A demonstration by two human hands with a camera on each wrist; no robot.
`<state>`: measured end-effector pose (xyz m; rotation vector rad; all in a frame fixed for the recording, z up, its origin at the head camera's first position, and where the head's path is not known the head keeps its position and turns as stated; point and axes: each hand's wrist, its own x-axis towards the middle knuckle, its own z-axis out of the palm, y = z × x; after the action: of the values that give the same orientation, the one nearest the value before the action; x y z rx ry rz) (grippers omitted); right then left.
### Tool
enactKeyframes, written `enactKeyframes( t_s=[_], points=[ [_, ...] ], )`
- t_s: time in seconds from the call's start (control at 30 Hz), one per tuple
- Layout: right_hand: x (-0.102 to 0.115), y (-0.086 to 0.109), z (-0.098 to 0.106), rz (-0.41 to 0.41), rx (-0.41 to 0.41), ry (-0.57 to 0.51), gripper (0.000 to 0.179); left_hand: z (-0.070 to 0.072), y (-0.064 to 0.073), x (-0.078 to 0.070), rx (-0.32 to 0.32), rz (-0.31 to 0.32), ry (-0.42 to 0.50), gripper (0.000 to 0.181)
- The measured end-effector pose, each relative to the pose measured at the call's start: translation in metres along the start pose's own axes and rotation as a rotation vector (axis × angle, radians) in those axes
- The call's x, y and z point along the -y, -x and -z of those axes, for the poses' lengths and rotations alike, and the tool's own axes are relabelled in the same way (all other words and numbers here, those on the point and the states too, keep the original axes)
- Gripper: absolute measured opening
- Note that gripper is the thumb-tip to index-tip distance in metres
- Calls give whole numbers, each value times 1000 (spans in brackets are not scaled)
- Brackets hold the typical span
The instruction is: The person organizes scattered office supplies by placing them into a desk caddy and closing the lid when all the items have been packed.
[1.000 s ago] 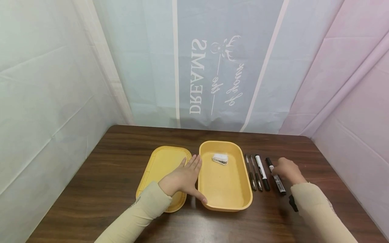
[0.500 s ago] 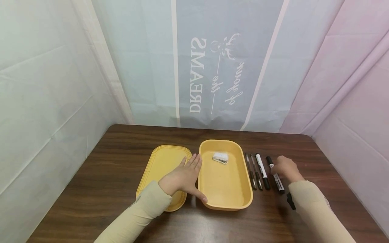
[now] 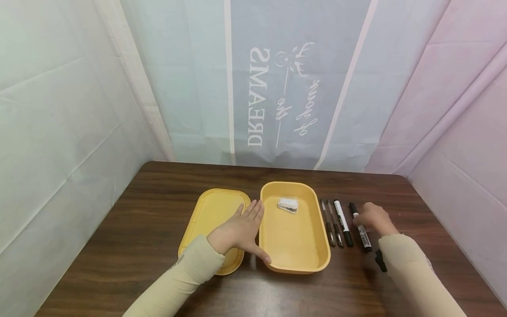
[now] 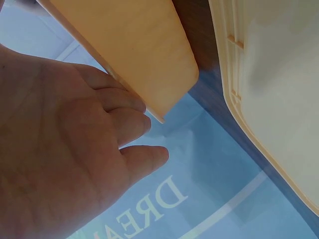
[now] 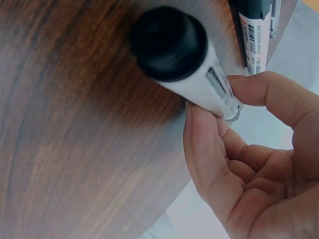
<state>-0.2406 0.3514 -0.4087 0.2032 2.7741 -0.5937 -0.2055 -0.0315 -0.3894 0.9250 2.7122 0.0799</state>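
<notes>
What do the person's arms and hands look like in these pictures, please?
The left sleeve and right sleeve are long and pale cream, with faint dark markings. The left hand and right hand are ungloved. A small black item, unclear, shows beside the right sleeve.

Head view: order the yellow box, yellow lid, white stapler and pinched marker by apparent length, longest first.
1. Yellow box and yellow lid: about alike; the left hand partly covers the lid, so unranked.
2. Pinched marker.
3. White stapler.
</notes>
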Motion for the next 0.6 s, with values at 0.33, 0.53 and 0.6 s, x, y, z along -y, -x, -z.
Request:
enactKeyframes(
  t_s=[0.33, 0.53, 0.6],
  points=[
    [-3, -1, 4, -37, 23, -152, 30, -1, -1, 1, -3, -1, 0, 133],
    [-7, -3, 5, -27, 54, -218, 34, -1, 0, 1, -3, 0, 0, 133],
    [-8, -3, 6, -25, 64, -232, 33, 0, 0, 1, -3, -2, 0, 133]
  ],
)
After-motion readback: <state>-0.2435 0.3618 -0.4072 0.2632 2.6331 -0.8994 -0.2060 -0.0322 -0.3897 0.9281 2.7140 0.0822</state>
